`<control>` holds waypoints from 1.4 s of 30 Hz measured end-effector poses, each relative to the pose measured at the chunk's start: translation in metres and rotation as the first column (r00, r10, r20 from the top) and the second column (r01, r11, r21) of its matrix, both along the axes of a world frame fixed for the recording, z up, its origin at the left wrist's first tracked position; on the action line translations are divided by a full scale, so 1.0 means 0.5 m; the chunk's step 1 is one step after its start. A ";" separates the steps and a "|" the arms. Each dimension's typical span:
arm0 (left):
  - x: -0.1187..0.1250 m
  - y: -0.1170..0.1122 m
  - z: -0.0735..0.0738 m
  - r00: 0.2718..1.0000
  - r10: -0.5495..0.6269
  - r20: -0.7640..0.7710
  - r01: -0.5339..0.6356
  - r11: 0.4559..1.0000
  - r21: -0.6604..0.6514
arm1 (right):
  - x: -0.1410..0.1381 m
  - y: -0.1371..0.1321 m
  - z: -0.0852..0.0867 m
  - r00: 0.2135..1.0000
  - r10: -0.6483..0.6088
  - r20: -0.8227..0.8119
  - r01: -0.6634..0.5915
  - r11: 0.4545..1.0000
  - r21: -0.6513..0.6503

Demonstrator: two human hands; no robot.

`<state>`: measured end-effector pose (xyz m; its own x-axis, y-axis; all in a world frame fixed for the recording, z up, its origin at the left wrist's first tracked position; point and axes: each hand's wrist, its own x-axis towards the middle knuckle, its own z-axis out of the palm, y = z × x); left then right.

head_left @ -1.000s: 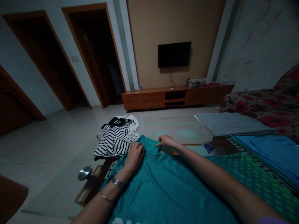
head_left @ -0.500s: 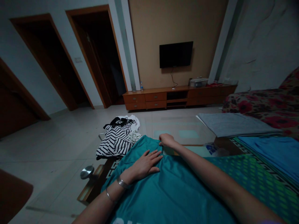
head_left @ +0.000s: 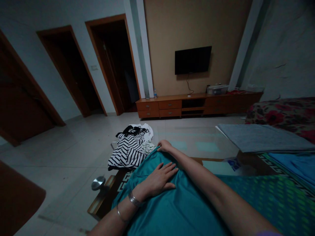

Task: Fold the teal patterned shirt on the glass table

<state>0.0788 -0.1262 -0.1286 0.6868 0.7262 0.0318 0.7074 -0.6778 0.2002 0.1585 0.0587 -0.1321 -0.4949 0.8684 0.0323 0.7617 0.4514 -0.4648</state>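
A smooth teal garment (head_left: 194, 209) is spread across the glass table in front of me. My left hand (head_left: 161, 179) lies flat on it with fingers stretched out, and two silver bangles circle that wrist. At the garment's far edge my right hand (head_left: 164, 146) pinches a bit of the cloth, pulling it into creases. Just beyond my hands, on the left, is a heap of clothes with a black-and-white striped garment (head_left: 128, 149) on top. Toward the right, a part with green dots (head_left: 268, 186) is spread flat; whether it belongs to the teal garment I cannot tell.
A folded grey cloth (head_left: 263, 136) and a blue cloth (head_left: 295, 167) lie at the right side of the table. Beneath the glass a plastic bag (head_left: 236, 165) shows. A floral sofa (head_left: 278, 116) stands at right; a low wooden cabinet (head_left: 169, 106) runs along the far wall.
My right hand has shifted left along the far edge with the cloth in its pinch. The left hand stays flat on the garment. The view has turned slightly left.
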 end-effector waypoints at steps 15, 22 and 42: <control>0.001 -0.005 0.003 0.998 0.047 0.036 -0.049 0.996 0.073 | -0.030 -0.007 -0.069 0.989 0.135 -0.063 -0.109 0.942 0.318; -0.031 -0.058 0.010 0.987 0.151 0.063 -0.154 0.987 0.052 | -0.021 -0.017 -0.062 0.984 0.179 0.021 -0.174 0.913 0.369; -0.148 -0.154 0.044 0.981 0.195 -0.007 -0.194 0.977 -0.083 | 0.066 -0.084 0.088 0.888 0.325 -0.324 -0.150 0.873 0.464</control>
